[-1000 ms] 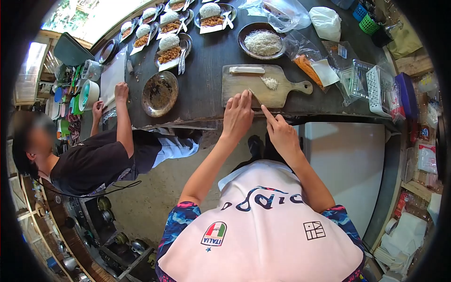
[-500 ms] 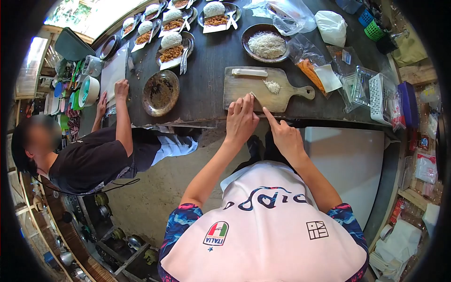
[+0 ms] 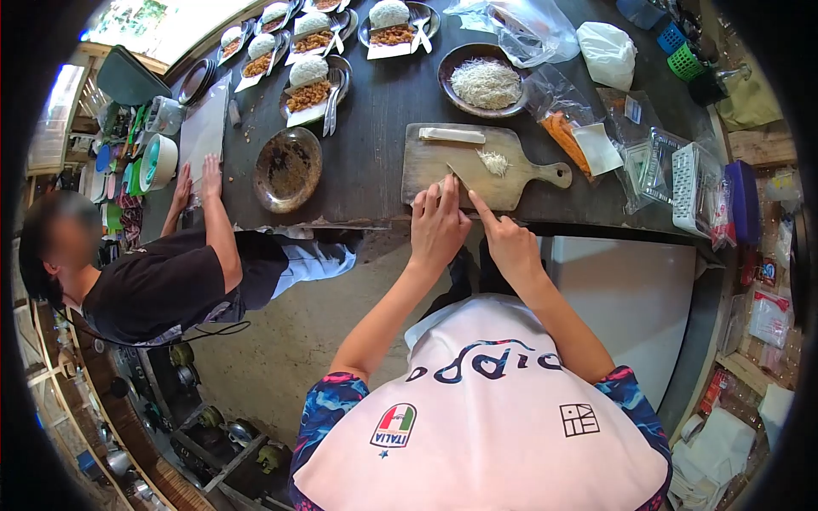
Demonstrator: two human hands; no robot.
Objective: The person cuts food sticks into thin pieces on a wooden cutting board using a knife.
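A wooden cutting board lies near the table's front edge. My right hand is closed around a thin knife, index finger stretched forward; its handle is hidden in the hand. The blade points up and left over the board. Beside it, my left hand has its fingers bunched at the board's front edge; what they hold, if anything, is hidden. On the board lie a small pile of fine white shreds and a pale flat strip. Behind it stands a brown bowl of similar white shreds.
Several plates with rice and brown food stand at the back left, near an empty brown plate. At left, a co-worker's hands rest on a pale sheet. Right of the board are an orange-filled bag and a white basket.
The knife blade shows more, farther out over the board beside my left fingers. My hands stay close together. The co-worker's nearer hand has flattened out on the sheet.
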